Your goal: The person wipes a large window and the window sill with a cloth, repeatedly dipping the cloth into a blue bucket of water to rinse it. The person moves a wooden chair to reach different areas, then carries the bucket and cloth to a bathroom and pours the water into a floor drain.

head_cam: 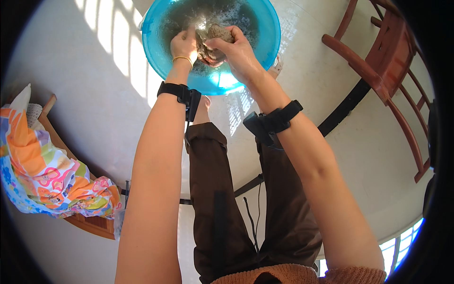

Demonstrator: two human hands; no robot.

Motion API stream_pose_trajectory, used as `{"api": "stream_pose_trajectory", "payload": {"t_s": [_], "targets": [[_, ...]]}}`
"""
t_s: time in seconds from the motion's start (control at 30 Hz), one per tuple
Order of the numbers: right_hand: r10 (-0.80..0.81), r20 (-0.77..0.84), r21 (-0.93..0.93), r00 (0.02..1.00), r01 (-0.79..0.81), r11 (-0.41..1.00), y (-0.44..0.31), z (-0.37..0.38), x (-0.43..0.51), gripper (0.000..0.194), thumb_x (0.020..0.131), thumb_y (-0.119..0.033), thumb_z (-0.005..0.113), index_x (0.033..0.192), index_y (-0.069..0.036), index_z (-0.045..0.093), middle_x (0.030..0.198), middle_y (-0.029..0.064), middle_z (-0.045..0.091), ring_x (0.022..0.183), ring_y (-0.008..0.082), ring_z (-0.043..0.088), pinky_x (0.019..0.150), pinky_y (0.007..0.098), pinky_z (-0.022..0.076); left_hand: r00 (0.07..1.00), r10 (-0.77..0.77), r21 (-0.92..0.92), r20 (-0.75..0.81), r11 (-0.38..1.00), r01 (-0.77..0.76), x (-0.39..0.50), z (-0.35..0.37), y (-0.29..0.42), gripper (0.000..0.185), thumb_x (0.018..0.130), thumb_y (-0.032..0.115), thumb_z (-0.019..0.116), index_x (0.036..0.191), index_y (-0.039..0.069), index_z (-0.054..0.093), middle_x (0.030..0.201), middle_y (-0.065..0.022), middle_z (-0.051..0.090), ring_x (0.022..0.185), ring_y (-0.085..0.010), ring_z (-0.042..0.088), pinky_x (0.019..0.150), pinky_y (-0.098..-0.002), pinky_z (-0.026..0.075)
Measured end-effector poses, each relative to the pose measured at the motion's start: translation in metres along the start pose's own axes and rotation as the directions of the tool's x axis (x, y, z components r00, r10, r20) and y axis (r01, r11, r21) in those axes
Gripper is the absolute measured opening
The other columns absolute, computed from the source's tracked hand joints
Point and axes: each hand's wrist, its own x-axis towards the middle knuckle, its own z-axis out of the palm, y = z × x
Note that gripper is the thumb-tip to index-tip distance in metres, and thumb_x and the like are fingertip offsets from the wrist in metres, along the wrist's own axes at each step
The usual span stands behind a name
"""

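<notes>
A blue plastic basin [151, 60] holds murky, foamy water [244, 21]. Over the water, between my hands, is a bunched, wet brownish item [209, 51], which looks like cloth, with a reddish lower edge. My left hand [185, 44] grips its left side; most of those fingers are hidden. My right hand [241, 53] pinches a rough tan lump [220, 32] at the upper right between thumb and fingers. Whether that lump is a fold of the same item or a separate piece, I cannot tell.
At the right stands a reddish-brown wooden chair [390, 53]. Colourful patterned fabric [56, 170] covers wooden furniture [94, 227] at the left. My legs in brown trousers [212, 170] are below the basin, on a pale floor [88, 88] with sunlight stripes.
</notes>
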Motion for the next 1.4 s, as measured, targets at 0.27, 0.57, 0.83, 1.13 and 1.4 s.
{"api": "stream_pose_trajectory", "payload": {"t_s": [0.27, 0.57, 0.83, 1.13, 1.4], "targets": [[0.37, -0.036, 0.124, 0.928, -0.363, 0.923, 0.014, -0.024, 0.002, 0.053, 0.079, -0.035, 0.07, 0.117, -0.003, 0.052, 0.104, 0.0122, 0.058, 0.092, 0.0256, 0.059, 0.076, 0.0433, 0.0468, 0.847, 0.409, 0.233, 0.34, 0.836, -0.497, -0.081, -0.027, 0.03, 0.027, 0.075, 0.013, 0.068, 0.1, 0.01, 0.059, 0.098, -0.0062, 0.06, 0.083, -0.023, 0.059, 0.072, -0.0351, 0.048], [0.417, 0.293, 0.449, 0.86, -0.509, 0.734, -0.04, 0.014, -0.11, 0.036, 0.086, -0.02, 0.067, 0.112, 0.0, 0.052, 0.103, 0.0098, 0.061, 0.091, 0.0186, 0.061, 0.081, 0.0341, 0.0513, 0.778, 0.309, -0.141, 0.547, 0.95, -0.278, -0.215, -0.123, 0.169, 0.049, 0.072, 0.005, 0.07, 0.118, 0.005, 0.053, 0.094, -0.0011, 0.056, 0.084, -0.0108, 0.051, 0.075, -0.0262, 0.042], [0.193, 0.694, 0.405, 0.694, -0.598, 0.692, -0.059, 0.03, -0.171, 0.058, 0.084, -0.024, 0.069, 0.132, -0.008, 0.041, 0.124, 0.0095, 0.053, 0.113, 0.0211, 0.054, 0.094, 0.0387, 0.0463, 0.722, 0.232, -0.717, 0.652, 0.497, 0.488, -0.194, -0.088, 0.143, 0.097, 0.077, 0.058, 0.063, 0.145, 0.008, 0.015, 0.138, -0.0223, 0.036, 0.124, -0.036, 0.043, 0.101, -0.0453, 0.042], [0.403, 0.573, 0.135, 0.713, -0.567, 0.812, -0.073, 0.02, -0.188, 0.048, 0.075, -0.015, 0.077, 0.115, -0.005, 0.051, 0.098, 0.0076, 0.059, 0.085, 0.0173, 0.06, 0.07, 0.033, 0.0531, 0.79, 0.116, -0.602, 0.603, 0.716, 0.354, -0.196, -0.095, 0.164, 0.037, 0.078, 0.008, 0.068, 0.112, 0.007, 0.052, 0.097, -0.0077, 0.059, 0.085, -0.0168, 0.061, 0.075, -0.0323, 0.054], [0.039, 0.072, -0.435, 0.997, -0.004, 0.9, -0.048, 0.033, -0.165, 0.035, 0.059, -0.022, 0.08, 0.079, 0.002, 0.064, 0.076, 0.0131, 0.065, 0.071, 0.0238, 0.064, 0.064, 0.032, 0.0504, 0.933, 0.04, 0.116, 0.358, 0.989, -0.087, -0.175, -0.058, 0.163, 0.027, 0.069, 0.013, 0.073, 0.09, 0.005, 0.059, 0.083, -0.006, 0.064, 0.077, -0.0157, 0.06, 0.07, -0.0283, 0.05]]}}
